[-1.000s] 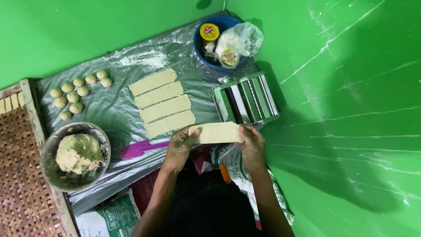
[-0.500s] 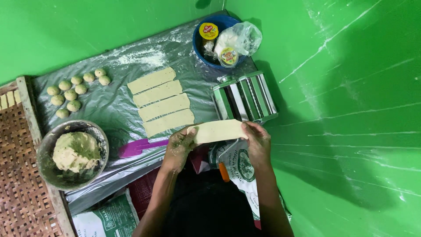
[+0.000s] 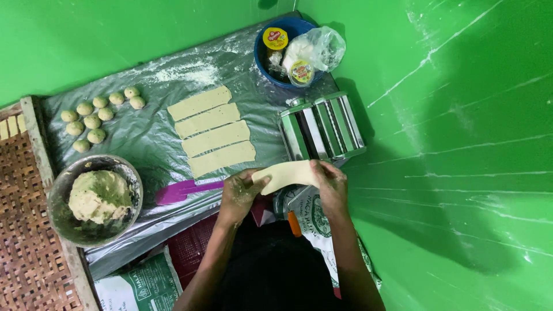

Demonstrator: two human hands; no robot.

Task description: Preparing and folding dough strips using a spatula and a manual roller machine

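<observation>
We hold the dough strip point(image 3: 286, 175) just before the metal roller machine point(image 3: 321, 126), left hand point(image 3: 239, 193) and right hand point(image 3: 329, 183) pinching its ends; seemingly soft, tearable, best supported endwise.

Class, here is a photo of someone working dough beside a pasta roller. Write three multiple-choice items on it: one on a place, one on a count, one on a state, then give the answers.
1. Where does the metal bowl of dough stand?
A. on top of the pasta roller
B. at the left end of the foil sheet
C. inside the blue bowl

2. How many flat dough strips lie on the foil sheet?
A. two
B. four
C. seven

3. How is the dough sheet held?
A. between both hands
B. by one hand only
C. by neither hand, lying on the foil

Answers:
1 B, it sits left of the purple spatula.
2 B, four strips lie side by side.
3 A, the left hand and right hand each have a grip on one end.
</observation>
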